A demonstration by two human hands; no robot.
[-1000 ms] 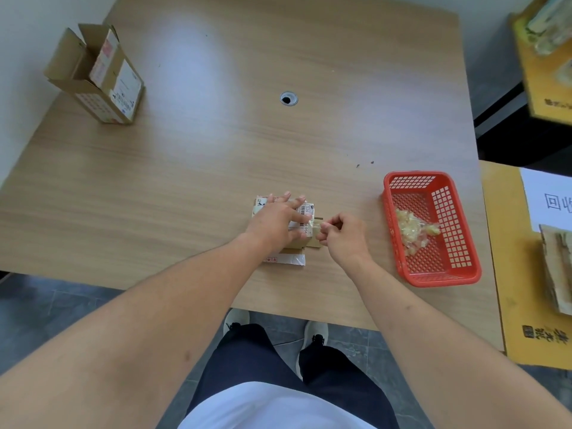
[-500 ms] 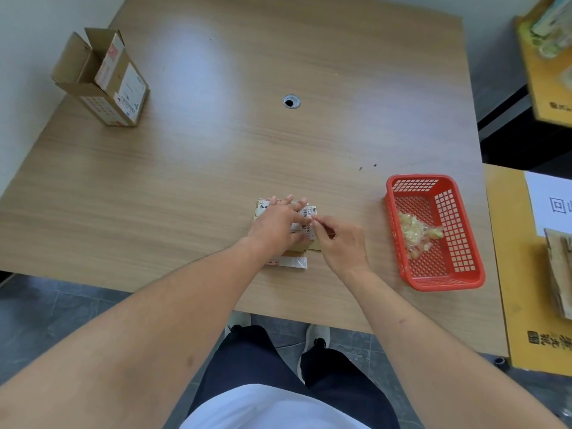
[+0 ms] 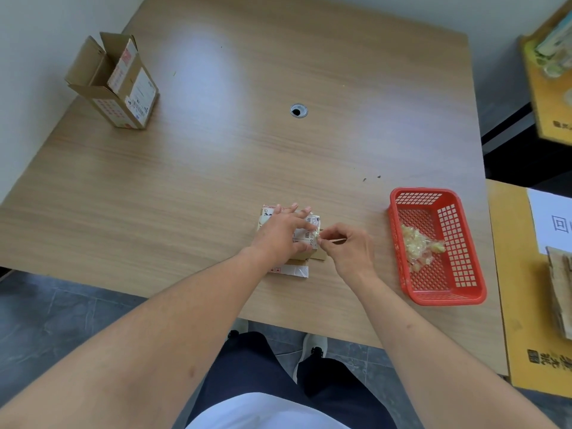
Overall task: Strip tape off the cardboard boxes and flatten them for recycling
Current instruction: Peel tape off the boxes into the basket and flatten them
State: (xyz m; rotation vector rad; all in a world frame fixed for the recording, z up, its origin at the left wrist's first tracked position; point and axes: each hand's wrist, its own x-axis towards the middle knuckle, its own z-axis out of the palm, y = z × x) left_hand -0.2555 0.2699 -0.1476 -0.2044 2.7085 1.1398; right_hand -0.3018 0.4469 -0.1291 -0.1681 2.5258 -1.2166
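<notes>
A small flattened cardboard box (image 3: 305, 239) with white printed labels lies near the table's front edge. My left hand (image 3: 280, 232) presses flat on top of it with fingers spread. My right hand (image 3: 346, 247) sits at the box's right edge, its thumb and forefinger pinching a clear strip of tape (image 3: 316, 235) that lifts off the label. A second cardboard box (image 3: 119, 85) stands upright with its top flaps open at the far left corner of the table.
A red plastic basket (image 3: 461, 239) to the right holds a wad of peeled tape (image 3: 418, 246). The wooden table (image 3: 216, 168) has a cable hole (image 3: 298, 110) in its middle. Flattened cardboard (image 3: 560, 292) lies on a yellow surface at the far right.
My right hand moved in to the box's right edge, pinched the tape and has pulled back slightly to the right. The left hand stays pressed on the box.
</notes>
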